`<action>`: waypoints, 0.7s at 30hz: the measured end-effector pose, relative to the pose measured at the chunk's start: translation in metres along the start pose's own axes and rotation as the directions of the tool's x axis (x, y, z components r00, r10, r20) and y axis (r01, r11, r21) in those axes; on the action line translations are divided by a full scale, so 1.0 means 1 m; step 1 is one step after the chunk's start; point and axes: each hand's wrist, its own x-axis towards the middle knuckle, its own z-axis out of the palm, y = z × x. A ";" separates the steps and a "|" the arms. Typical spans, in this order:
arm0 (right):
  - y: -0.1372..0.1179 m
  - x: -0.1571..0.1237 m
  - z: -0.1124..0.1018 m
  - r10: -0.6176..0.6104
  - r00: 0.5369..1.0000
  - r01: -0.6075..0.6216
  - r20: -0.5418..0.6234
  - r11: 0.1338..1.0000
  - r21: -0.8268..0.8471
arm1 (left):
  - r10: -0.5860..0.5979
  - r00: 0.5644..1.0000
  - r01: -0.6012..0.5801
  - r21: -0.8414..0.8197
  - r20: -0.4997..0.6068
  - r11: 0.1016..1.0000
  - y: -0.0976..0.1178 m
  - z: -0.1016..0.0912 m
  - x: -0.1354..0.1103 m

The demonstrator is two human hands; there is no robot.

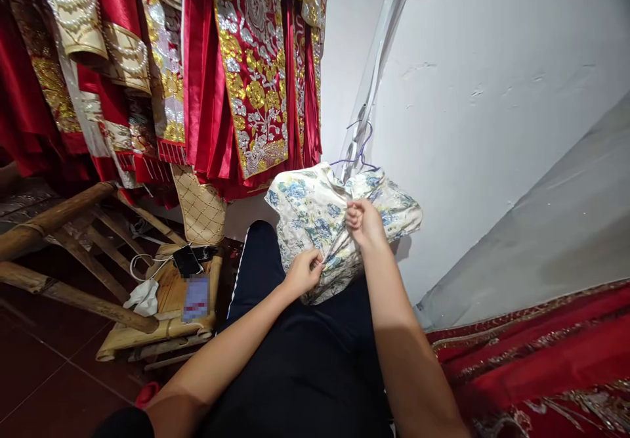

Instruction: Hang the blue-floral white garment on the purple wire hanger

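A white short-sleeved blouse [317,218] with blue and yellow flowers lies over my lap, its collar end on a purple wire hanger [365,142]. My left hand [306,272] pinches the front edge of the blouse low down. Higher up, near the collar, my right hand [361,222] is closed on the same front opening. The cloth between the two hands is drawn into a line. Any fastener under my fingertips is too small to make out.
Red embroidered costumes [256,77] hang at the upper left. A bamboo stool [167,293] holds a black phone [187,262], a cable and white tissue [144,297]. White wall [492,129] rises on the right, with red sequinned cloth [556,352] below it.
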 end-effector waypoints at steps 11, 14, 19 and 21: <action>0.003 -0.018 0.024 -0.207 0.976 0.201 -0.068 0.975 -0.091 | 0.070 0.996 -0.077 -0.132 -0.057 0.988 0.023 -0.020 0.028; -0.010 -0.026 0.027 -0.273 0.960 0.264 -0.059 0.955 -0.133 | 0.220 0.957 -0.253 -0.167 -0.189 0.953 0.058 -0.045 0.068; -0.038 -0.025 0.030 -0.296 0.954 0.300 0.053 0.927 -0.226 | 0.426 0.894 -0.439 -0.080 -0.142 0.895 0.096 -0.069 0.126; -0.037 -0.017 0.026 -0.309 0.949 0.313 0.056 0.914 -0.258 | 0.465 0.874 -0.472 -0.018 -0.139 0.882 0.103 -0.068 0.134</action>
